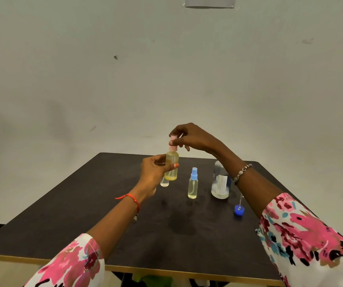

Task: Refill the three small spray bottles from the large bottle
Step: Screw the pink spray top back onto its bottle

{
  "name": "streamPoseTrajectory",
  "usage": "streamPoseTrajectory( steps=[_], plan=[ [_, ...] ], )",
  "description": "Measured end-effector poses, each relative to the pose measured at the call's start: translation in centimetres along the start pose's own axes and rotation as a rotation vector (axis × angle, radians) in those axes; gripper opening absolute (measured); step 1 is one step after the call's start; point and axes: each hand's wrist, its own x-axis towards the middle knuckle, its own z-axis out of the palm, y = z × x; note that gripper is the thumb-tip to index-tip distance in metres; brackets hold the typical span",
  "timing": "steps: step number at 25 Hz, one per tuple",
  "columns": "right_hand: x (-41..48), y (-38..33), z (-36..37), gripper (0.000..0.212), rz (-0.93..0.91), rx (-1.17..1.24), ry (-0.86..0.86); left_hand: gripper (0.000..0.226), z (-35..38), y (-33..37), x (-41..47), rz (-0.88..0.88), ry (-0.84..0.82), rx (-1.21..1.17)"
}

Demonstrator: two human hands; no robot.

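My left hand (154, 170) grips a small spray bottle of yellow liquid (171, 165), held upright above the table. My right hand (189, 136) pinches its pink spray top (173, 141) from above. A second small bottle with a light blue spray top (193, 184) stands on the table to the right. Behind my left hand stands a third small clear bottle (164, 181), mostly hidden. The large clear bottle with a label (220, 181) stands further right, partly behind my right wrist, with very little liquid in it.
A blue cap (238, 210) lies on the dark table (104, 214) near my right forearm. A plain wall rises behind the table's far edge. The table's wooden front edge runs below my sleeves.
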Motion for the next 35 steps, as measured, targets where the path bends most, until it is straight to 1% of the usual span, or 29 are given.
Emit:
streamPoseTrajectory(
  steps=[2, 4, 8, 13, 16, 18, 20, 22, 24, 25, 27, 28, 30, 33, 35],
  plan=[
    [0.1, 0.2, 0.0, 0.021, -0.031, 0.069, -0.045, 0.043, 0.0, 0.1, 0.0, -0.002, -0.002, -0.008],
    [0.0, 0.3, 0.4, 0.018, -0.028, 0.132, -0.017, 0.043, 0.0, 0.2, 0.0, -0.001, 0.001, -0.011],
    [-0.1, 0.5, 1.1, 0.026, 0.028, 0.157, 0.080, 0.044, -0.3, 0.2, 0.2, 0.000, 0.001, 0.011],
    [-0.2, 0.5, 1.8, 0.028, 0.050, 0.100, 0.129, 0.044, -0.1, -0.1, 0.1, -0.005, 0.010, 0.024],
    [-0.3, 0.5, 1.7, 0.034, 0.060, 0.074, 0.107, 0.044, 0.0, -0.1, 0.0, 0.001, 0.012, 0.039],
    [-0.4, 0.6, 1.8, 0.032, 0.091, 0.089, 0.152, 0.043, 0.1, -0.1, 0.0, 0.005, 0.014, 0.034],
    [-0.5, 0.6, 2.1, 0.037, 0.108, 0.064, 0.196, 0.042, 0.2, -0.1, 0.0, 0.009, 0.019, 0.027],
    [-0.5, 0.4, 2.2, 0.041, 0.116, 0.029, 0.167, 0.042, 0.3, -0.2, -0.1, 0.007, 0.021, 0.021],
    [-0.5, 0.2, 1.5, 0.043, 0.128, 0.034, 0.082, 0.042, 0.2, 0.0, -0.1, 0.003, 0.012, 0.015],
    [-0.5, 0.2, 1.1, 0.041, 0.126, 0.074, 0.032, 0.042, 0.2, 0.0, 0.0, 0.004, 0.008, 0.013],
    [-0.4, 0.4, 0.4, 0.030, 0.098, 0.148, -0.061, 0.042, 0.1, 0.2, -0.1, 0.006, 0.010, 0.007],
    [-0.4, 0.7, 0.3, 0.024, 0.080, 0.160, -0.080, 0.042, 0.1, 0.2, -0.1, 0.007, 0.012, 0.004],
    [-0.5, 1.0, 0.6, 0.018, 0.082, 0.173, -0.053, 0.043, 0.0, 0.1, -0.1, 0.005, 0.010, 0.002],
    [-0.5, 1.2, 1.5, 0.024, 0.124, 0.172, -0.001, 0.043, -0.2, 0.0, -0.3, -0.006, 0.008, -0.004],
    [-0.6, 1.1, 1.7, 0.027, 0.104, 0.182, -0.039, 0.042, -0.4, -0.1, -0.2, -0.003, 0.009, -0.012]
  ],
)
